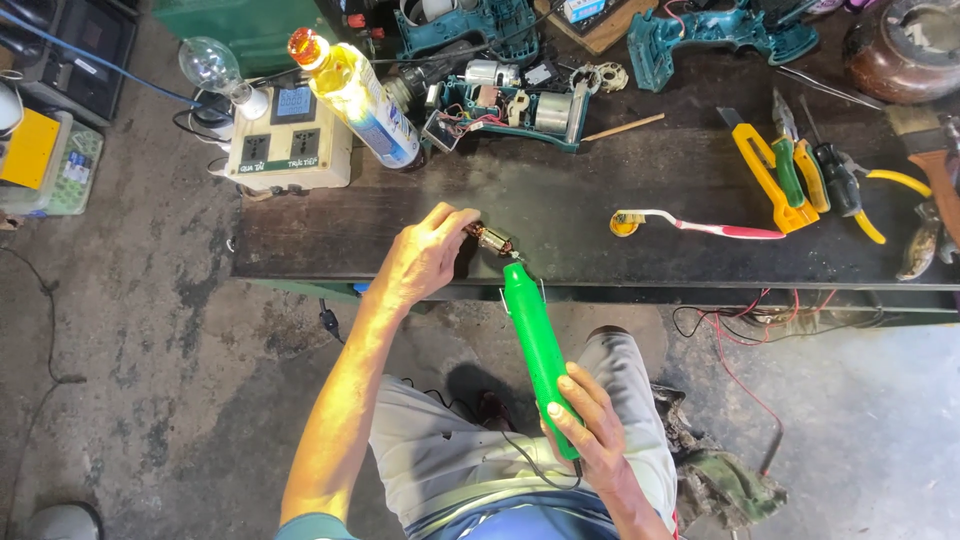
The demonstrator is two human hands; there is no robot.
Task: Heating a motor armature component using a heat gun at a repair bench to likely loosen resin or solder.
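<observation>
1. Left hand (425, 258): fingers curled round a small motor armature (492, 239), copper windings showing, held just above the near edge of the bench (560, 200).
2. Right hand (590, 425): wrapped firmly round the rear of a green soldering iron (535, 335), tip angled up to the armature; contact likely, though the tip is too small to be sure.
3. Step in hand, by my reading: working heat onto the armature's winding end.
4. Next move calls for a steady tip and a fixed armature; any turn of it should be slight.
5. Outward: toothbrush (690, 225) well right; oil bottle (355, 95) and socket box (290, 140) behind; opened teal tool housing (510, 105) further back.
</observation>
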